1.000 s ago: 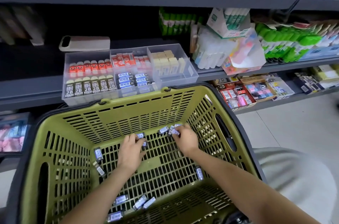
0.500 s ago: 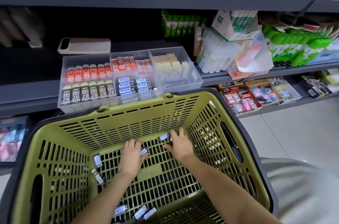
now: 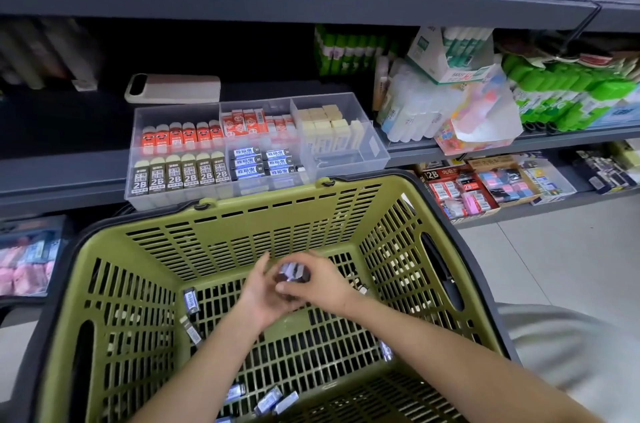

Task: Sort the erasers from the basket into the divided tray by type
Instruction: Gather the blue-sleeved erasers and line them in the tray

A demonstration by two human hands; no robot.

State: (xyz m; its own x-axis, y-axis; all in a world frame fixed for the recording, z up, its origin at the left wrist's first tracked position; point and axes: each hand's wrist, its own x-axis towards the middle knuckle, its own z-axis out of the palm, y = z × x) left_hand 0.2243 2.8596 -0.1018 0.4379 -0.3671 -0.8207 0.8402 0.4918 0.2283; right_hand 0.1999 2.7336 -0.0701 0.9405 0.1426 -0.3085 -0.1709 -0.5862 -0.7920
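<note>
Left grip (image 3: 262, 292), right grip (image 3: 320, 284) hold erasers (image 3: 293, 272) inside basket (image 3: 242, 232)

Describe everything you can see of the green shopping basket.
The basket is olive-green plastic with slotted walls and floor, an oval grip hole in each side wall, and a black handle lying along its dark rim. It sits upright, just below the divided tray. Loose erasers lie on its floor. The left hand and right hand reach inside, holding a bundle of erasers above the floor.
</note>
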